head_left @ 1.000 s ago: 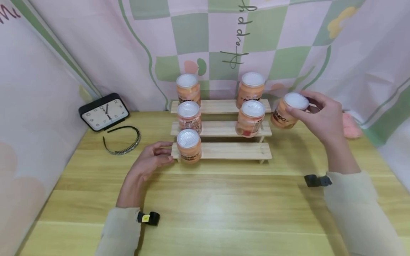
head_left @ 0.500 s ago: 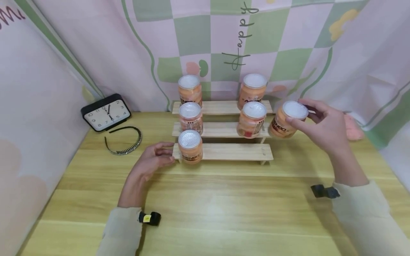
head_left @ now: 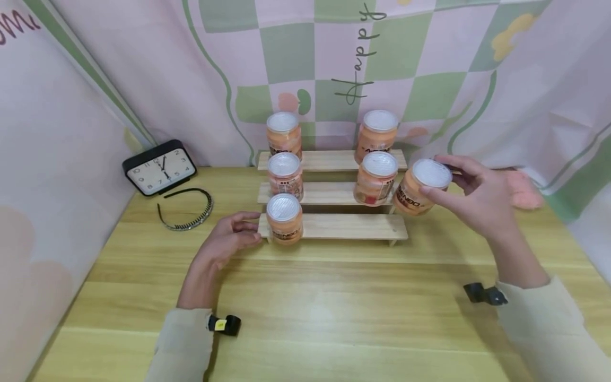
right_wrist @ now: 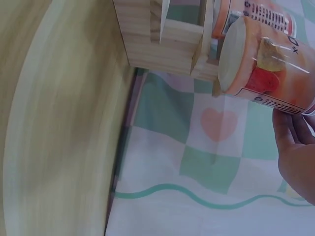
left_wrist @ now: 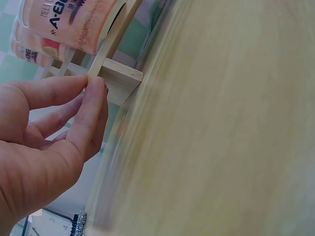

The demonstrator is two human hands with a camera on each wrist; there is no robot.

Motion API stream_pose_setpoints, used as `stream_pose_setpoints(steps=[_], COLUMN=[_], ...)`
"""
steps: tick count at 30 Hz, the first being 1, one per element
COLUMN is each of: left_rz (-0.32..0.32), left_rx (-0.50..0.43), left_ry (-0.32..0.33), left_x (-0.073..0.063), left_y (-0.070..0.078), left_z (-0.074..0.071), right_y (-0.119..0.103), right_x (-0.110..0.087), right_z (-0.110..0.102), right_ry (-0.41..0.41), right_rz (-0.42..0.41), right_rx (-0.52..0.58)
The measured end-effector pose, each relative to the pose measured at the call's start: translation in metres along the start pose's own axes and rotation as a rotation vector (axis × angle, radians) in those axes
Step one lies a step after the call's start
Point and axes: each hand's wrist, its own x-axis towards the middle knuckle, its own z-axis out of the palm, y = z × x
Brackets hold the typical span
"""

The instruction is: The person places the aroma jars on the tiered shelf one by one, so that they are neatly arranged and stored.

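A three-step wooden rack (head_left: 343, 225) carries orange-labelled jars with clear lids. Jars stand at the left of each step, the lowest one being the front jar (head_left: 285, 220). Two more sit at the right of the top and middle steps, among them the middle-step jar (head_left: 375, 180). My right hand (head_left: 482, 196) grips another jar (head_left: 420, 188) near its lid, tilted and raised beside the rack's right end. In the right wrist view its base is off the table. With thumb and fingertips, my left hand (head_left: 231, 239) pinches the left end of the lowest step.
A black-framed clock (head_left: 159, 167) stands at the back left, with a beaded headband (head_left: 191, 215) in front of it. Something pink and fluffy (head_left: 525, 189) lies at the back right. A checkered cloth (head_left: 339, 58) hangs behind the rack.
My right hand has brought its jar left, down and nearer, to the rack's right end. The left hand keeps its place on the lowest step.
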Motion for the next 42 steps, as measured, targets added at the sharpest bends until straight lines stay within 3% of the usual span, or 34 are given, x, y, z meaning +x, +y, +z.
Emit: stream_pose_setpoints(steps=[12,28,42], left_rz=[0.0,0.0,0.004], left_rx=[-0.003,0.006,0.002], left_ry=[-0.001,0.003,-0.002], left_x=[0.001,0.0,0.002], left_y=[-0.001,-0.002,-0.002], left_z=[0.0,-0.001,-0.002], right_y=[-0.005,-0.014,-0.014], right_x=[-0.009,-0.021,-0.032], right_z=[0.016,0.035,0.058], right_ry=[-0.061,-0.107,-0.039], right_rz=[-0.119,-0.114,-0.171], right_rx=[-0.003,0.006,-0.017])
